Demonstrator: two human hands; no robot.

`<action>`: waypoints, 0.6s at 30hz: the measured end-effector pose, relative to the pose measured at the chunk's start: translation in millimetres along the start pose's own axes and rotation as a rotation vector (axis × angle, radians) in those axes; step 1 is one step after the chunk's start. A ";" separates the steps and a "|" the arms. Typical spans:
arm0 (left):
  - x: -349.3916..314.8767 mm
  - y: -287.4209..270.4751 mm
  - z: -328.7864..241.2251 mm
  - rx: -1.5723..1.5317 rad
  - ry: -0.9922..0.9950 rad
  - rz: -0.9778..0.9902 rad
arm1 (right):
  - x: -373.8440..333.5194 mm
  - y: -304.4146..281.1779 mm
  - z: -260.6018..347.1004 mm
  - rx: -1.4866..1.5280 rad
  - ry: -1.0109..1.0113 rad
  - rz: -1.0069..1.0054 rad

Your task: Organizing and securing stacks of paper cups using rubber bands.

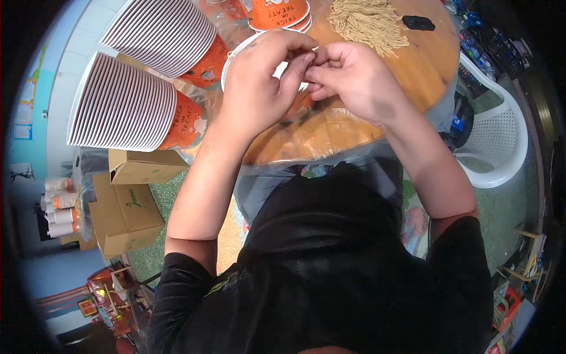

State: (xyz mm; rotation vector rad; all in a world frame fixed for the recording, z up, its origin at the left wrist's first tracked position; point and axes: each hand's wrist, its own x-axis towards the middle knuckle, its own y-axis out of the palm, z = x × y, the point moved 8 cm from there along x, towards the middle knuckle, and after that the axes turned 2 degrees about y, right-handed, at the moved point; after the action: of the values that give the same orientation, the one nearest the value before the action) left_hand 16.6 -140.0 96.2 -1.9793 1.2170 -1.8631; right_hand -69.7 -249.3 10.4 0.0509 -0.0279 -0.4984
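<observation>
A paper bucket [234, 54], orange with a white rim, stands on the table before me, mostly covered by my hands. A short bit of beige cord shows at its left rim. My left hand [259, 79] reaches over the bucket, thumb and fingers pinched together near the rim's right side. There my right hand [361, 82] meets it, its thumb and fingers also closed in a pinch. Whatever lies between the fingertips is too small and hidden to name. Beyond my right hand lies a heap of cut beige cords [368, 26].
Two tall nested stacks of orange buckets, one nearer [124, 106] and one farther [162, 38], lean at the left. More orange buckets [278, 15] stand upside down at the back. A black object [418, 23] lies right of the cords. A white plastic chair [501, 135] is beside the wooden table [348, 127].
</observation>
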 end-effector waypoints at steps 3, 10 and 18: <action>-9.0 7.8 17.8 -0.133 -0.180 0.020 | -1.2 -7.2 -12.0 0.148 -0.017 0.003; -18.6 32.2 30.4 -0.479 -0.399 0.243 | -1.8 -17.1 -26.4 0.542 0.023 0.189; -24.7 34.3 40.0 -0.617 -0.563 0.250 | -8.0 -21.1 -20.6 0.464 0.018 0.145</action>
State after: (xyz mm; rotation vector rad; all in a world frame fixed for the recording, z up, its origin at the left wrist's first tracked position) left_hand 40.0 -162.5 47.9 -2.2528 1.8541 -0.7642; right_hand -86.0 -263.1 -11.5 0.5048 -0.1283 -0.3377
